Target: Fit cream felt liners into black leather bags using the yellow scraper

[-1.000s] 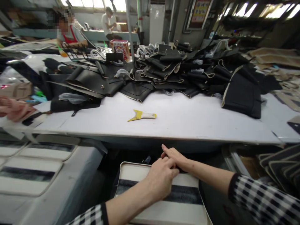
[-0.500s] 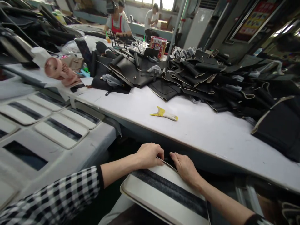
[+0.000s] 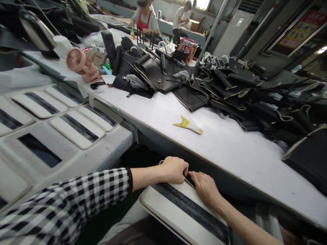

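A: What are the hands doing now?

B: The left hand is shut tight on the far edge of the white pad. The right hand lies on that same edge, with its fingers stretched toward the left one. The fingertips meet. I cannot tell if the right hand grips the pad or only presses on it.

A: Is that new?

B: A bit. A second ago the left hand lay on top of the right one. Half a second ago they had a small gap between them, and now the gap is gone.

A: And where is the pad?

B: It is low down, just in front of the near edge of the desk — not on it. It has a dark strip down its middle. It has not gone anywhere.

A: So what does that tell us?

B: I think the hands are busy with that one edge and nothing else. The yellow scraper lies alone on the desk, well apart from them — no one touches it.

A: Anything else?

B: The head has turned left, so a pink fan shows near the far left corner of the desk. Black leather pieces are piled along the far edge. More white pads lie in rows off to the left.
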Demonstrator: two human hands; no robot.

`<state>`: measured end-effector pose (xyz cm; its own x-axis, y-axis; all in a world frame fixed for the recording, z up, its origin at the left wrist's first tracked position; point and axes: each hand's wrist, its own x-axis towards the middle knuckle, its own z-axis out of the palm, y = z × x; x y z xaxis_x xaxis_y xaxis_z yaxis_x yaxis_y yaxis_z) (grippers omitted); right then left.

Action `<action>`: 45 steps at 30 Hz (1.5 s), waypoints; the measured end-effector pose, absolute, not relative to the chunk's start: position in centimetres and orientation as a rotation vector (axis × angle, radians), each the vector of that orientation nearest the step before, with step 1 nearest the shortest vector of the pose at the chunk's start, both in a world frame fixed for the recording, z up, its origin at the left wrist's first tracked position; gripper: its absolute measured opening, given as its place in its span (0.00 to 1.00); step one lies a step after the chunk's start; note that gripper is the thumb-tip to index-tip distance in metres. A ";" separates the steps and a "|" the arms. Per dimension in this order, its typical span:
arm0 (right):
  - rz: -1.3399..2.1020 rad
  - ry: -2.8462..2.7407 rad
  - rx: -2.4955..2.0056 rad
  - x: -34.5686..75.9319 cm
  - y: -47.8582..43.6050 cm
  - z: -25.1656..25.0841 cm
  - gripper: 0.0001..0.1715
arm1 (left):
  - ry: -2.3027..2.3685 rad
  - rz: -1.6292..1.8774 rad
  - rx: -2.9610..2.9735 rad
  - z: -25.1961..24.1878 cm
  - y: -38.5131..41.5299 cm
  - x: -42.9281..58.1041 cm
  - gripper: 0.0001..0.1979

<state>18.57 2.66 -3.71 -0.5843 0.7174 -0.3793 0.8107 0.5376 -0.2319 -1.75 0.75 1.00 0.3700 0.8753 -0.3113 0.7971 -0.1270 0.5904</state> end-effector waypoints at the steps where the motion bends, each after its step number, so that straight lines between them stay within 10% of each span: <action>1: -0.562 2.545 1.263 18.5 2.6 -3.6 0.32 | 1.440 0.130 1.914 1.1 0.9 -1.9 0.11; 19: -0.716 2.590 1.280 18.5 2.8 -3.8 0.33 | 1.445 0.197 1.718 0.4 0.9 -5.4 0.14; 26: -1.194 2.958 1.233 17.5 2.0 -2.3 0.17 | 1.450 0.231 1.540 -0.7 0.8 -6.2 0.20; 37: -0.608 3.183 1.029 14.9 1.9 -2.9 0.18 | 1.499 0.160 1.570 0.0 1.3 -5.5 0.19; 45: -1.347 2.720 1.368 17.2 3.3 -2.0 0.25 | 1.414 0.222 1.883 0.4 0.5 -4.7 0.12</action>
<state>17.19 3.32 -1.95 -0.6479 0.7408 -0.1773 0.5899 0.3407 -0.7321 -4.70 0.53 0.43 0.3728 0.8812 -0.2905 0.7495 -0.1014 0.6542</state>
